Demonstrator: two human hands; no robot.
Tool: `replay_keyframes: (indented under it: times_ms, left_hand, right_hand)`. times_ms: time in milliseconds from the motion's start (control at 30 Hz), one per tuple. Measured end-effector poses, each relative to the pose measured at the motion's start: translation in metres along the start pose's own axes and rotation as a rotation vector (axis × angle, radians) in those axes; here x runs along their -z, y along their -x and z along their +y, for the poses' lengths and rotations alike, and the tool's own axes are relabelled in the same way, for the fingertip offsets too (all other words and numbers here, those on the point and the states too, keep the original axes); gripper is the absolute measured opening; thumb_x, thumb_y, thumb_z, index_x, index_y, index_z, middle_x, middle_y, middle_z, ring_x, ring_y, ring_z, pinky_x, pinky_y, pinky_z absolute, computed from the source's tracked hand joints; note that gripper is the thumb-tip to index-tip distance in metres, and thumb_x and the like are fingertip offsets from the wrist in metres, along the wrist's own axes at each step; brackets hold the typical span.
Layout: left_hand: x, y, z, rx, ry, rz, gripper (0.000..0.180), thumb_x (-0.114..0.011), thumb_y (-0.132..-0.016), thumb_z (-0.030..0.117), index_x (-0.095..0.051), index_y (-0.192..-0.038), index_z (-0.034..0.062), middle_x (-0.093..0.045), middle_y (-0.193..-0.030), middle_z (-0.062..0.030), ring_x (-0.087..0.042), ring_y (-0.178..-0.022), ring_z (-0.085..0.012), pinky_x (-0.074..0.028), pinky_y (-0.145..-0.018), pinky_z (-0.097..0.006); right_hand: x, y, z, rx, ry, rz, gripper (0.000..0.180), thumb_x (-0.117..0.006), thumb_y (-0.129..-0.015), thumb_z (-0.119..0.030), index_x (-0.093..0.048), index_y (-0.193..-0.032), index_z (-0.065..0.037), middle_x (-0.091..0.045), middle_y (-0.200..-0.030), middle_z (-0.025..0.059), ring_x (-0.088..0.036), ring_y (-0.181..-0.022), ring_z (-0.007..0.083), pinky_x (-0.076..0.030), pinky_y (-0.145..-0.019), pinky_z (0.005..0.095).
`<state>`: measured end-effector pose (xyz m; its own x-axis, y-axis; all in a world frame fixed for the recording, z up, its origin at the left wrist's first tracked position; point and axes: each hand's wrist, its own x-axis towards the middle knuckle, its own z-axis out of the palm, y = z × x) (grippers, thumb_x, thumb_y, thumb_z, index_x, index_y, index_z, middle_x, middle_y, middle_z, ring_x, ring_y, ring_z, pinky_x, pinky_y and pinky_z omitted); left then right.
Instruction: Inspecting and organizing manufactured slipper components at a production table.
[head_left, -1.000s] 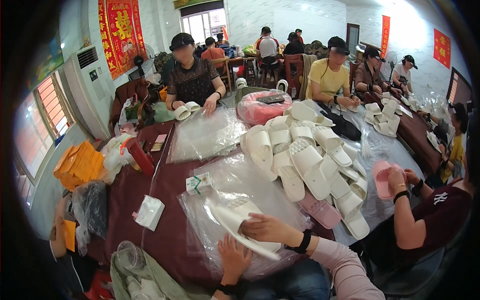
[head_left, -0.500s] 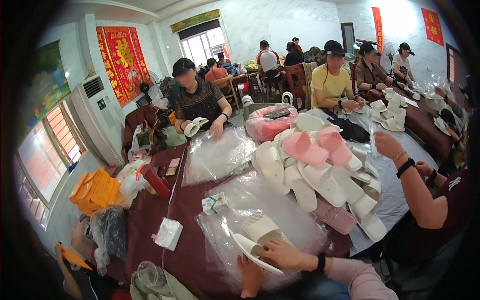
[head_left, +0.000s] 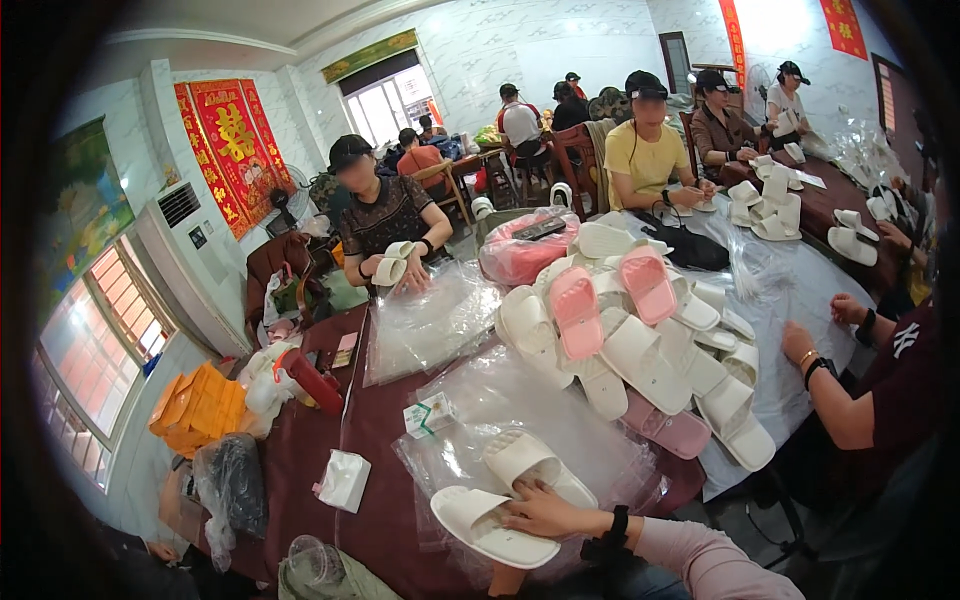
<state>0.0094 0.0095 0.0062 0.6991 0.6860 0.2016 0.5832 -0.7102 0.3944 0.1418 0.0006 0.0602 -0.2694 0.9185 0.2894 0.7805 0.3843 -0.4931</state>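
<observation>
Two white slippers lie side by side on a stack of clear plastic bags (head_left: 590,450) at the near edge of the table. My right hand (head_left: 543,512) grips the pair from the heel side, its fingers reaching between the near white slipper (head_left: 470,512) and the far white slipper (head_left: 520,458). The near one is tilted slightly. Of my left hand (head_left: 506,578) only a part shows below the near slipper; its fingers are hidden under it. A small white-and-green box (head_left: 428,414) sits on the bags.
A heap of white slippers (head_left: 640,355) with several pink ones stands to the right, near a co-worker's arm (head_left: 845,405). Opposite, a co-worker's hand (head_left: 408,278) is at more bags. A white tissue pack (head_left: 343,481) and a red bottle (head_left: 312,383) are left.
The near slipper has come down flatter, its sole no longer raised on edge, and my left hand has sunk mostly out of sight. A co-worker's hand at the right has moved lower.
</observation>
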Motion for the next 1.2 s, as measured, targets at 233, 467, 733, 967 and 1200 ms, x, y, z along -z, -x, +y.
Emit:
replay_keyframes:
  times_ms: [233,467,733,967,1200]
  left_hand:
    - [0.010,0.008,-0.006,0.027,0.000,0.049,0.068,-0.049,-0.082,0.048,-0.031,-0.137,0.0147,-0.036,-0.137,-0.0121,-0.028,-0.131,-0.0287,-0.016,-0.108,-0.047]
    - [-0.005,0.013,-0.016,0.057,0.613,0.284,0.062,-0.061,-0.076,0.042,-0.045,-0.130,0.0159,-0.043,-0.134,-0.0121,-0.029,-0.131,-0.0319,-0.017,-0.106,-0.051]
    - [0.045,0.026,-0.061,0.140,0.765,-0.094,0.062,-0.061,-0.075,0.041,-0.046,-0.130,0.0167,-0.037,-0.140,-0.0100,-0.025,-0.133,-0.0339,-0.012,-0.105,-0.058]
    - [0.066,0.013,-0.027,-0.001,-0.124,-0.249,0.064,-0.056,-0.079,0.045,-0.041,-0.133,0.0139,-0.035,-0.141,-0.0100,-0.029,-0.131,-0.0345,-0.018,-0.101,-0.060]
    - [0.088,-0.003,-0.008,-0.006,0.004,-0.074,0.060,-0.059,-0.080,0.028,-0.041,-0.130,0.0006,-0.044,-0.131,-0.0170,-0.046,-0.115,-0.0348,-0.035,-0.095,-0.047]
  right_hand:
    - [0.000,-0.003,0.002,-0.056,-0.273,0.022,0.034,-0.053,-0.088,-0.033,-0.054,-0.089,0.001,-0.047,-0.107,0.0231,-0.047,-0.102,0.0395,-0.039,-0.087,0.0433]
    - [0.058,0.035,-0.017,0.082,-0.385,0.265,0.030,-0.058,-0.085,-0.026,-0.056,-0.102,-0.001,-0.048,-0.112,0.0184,-0.045,-0.107,0.0369,-0.033,-0.093,0.0461]
    - [0.100,0.110,-0.039,0.021,-1.024,-0.109,0.038,-0.061,-0.083,-0.028,-0.056,-0.112,-0.004,-0.048,-0.118,0.0177,-0.042,-0.117,0.0337,-0.033,-0.098,0.0445]
    - [0.093,0.142,-0.020,-0.020,-1.094,-0.525,0.047,-0.054,-0.091,-0.023,-0.042,-0.134,-0.007,-0.026,-0.145,0.0133,-0.022,-0.134,0.0259,-0.021,-0.107,0.0373]
    - [0.089,0.150,-0.017,0.032,-1.002,-0.591,0.051,-0.052,-0.092,-0.024,-0.036,-0.137,-0.008,-0.026,-0.145,0.0146,-0.024,-0.133,0.0262,-0.021,-0.107,0.0374]
